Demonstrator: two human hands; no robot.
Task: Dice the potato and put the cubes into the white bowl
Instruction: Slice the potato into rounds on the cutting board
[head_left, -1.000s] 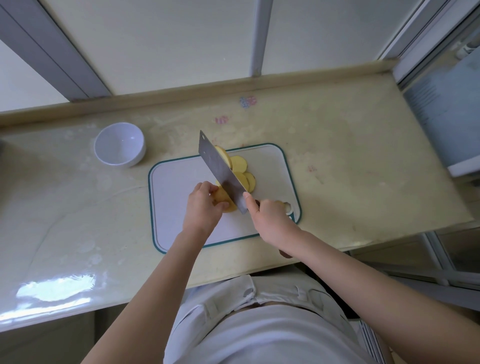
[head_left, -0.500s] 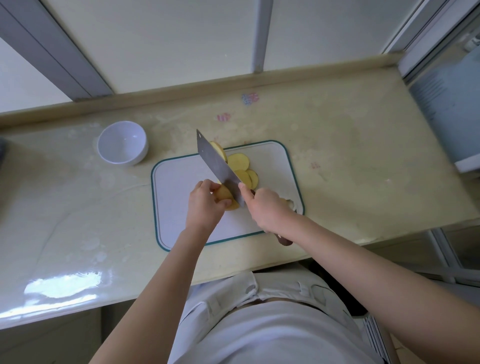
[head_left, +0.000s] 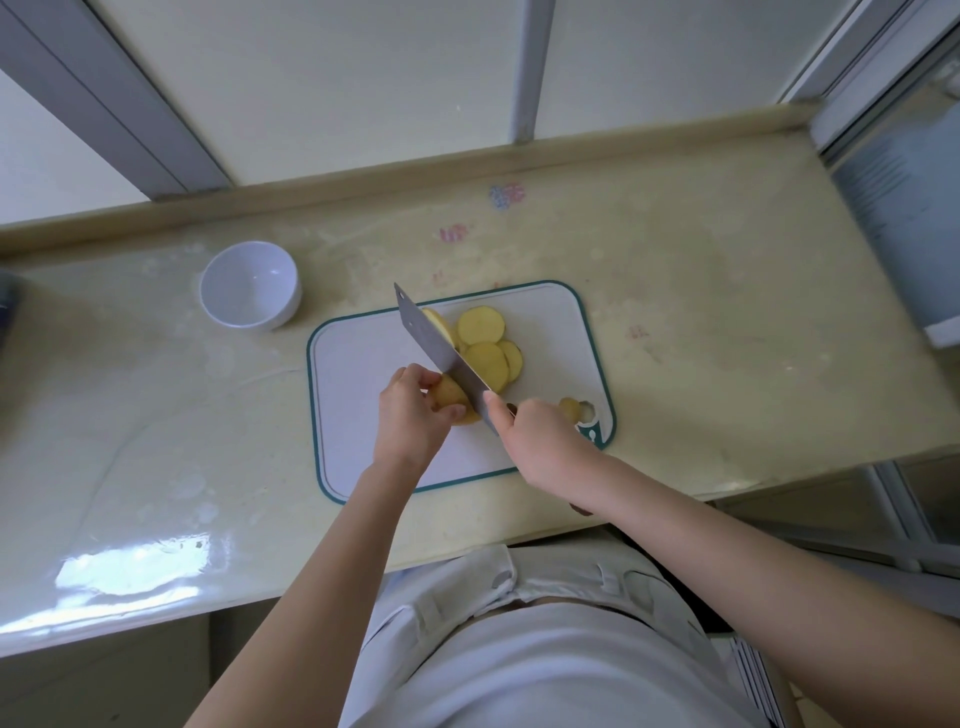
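A white cutting board (head_left: 363, 364) with a teal rim lies on the counter. My left hand (head_left: 410, 421) grips the uncut end of the potato (head_left: 451, 391). My right hand (head_left: 540, 436) holds the handle of a cleaver (head_left: 436, 345), forefinger along the blade, and the blade stands against the potato's cut face. Several round yellow slices (head_left: 485, 343) lie flat on the board to the right of the blade. A small potato piece (head_left: 570, 408) sits near the board's right corner. The white bowl (head_left: 249, 285) stands to the left of the board, with nothing in it.
The beige counter (head_left: 727, 322) ends at a raised back ledge under a window. Its front edge runs just below the board. A glossy wet-looking patch (head_left: 130, 566) reflects light at the front left. A pale appliance (head_left: 914, 208) stands at the right edge.
The cleaver blade has kept its place against the potato between my hands. The camera view has shifted slightly; the slices and bowl have not moved.
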